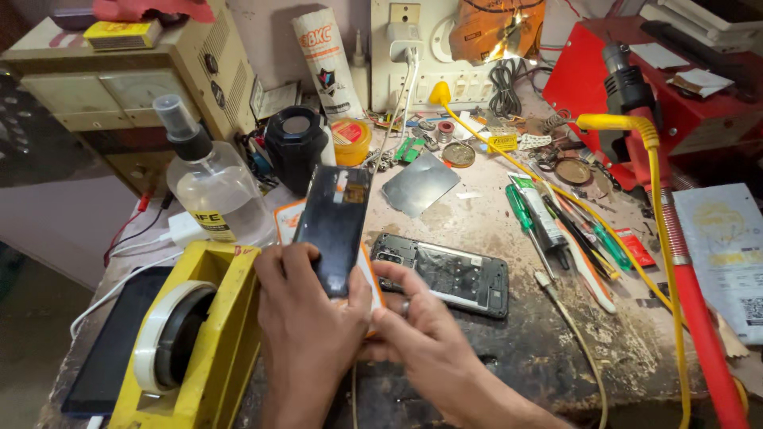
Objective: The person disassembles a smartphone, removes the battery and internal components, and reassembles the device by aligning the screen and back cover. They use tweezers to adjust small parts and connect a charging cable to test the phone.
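The thin, breakable black phone screen [334,226] is gripped at its edges by the left hand [306,318] and right hand [413,326], beside the yellow tape holder [203,342].

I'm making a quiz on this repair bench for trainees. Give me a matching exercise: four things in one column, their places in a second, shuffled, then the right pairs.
Things:
1. black phone panel
2. opened phone frame
3. yellow tape dispenser
4. clear spray bottle

Places:
A. flat on the bench, beside the right hand
B. behind the tape dispenser
C. held up by the left hand
D. front left of the bench

Pairs: 1-C, 2-A, 3-D, 4-B
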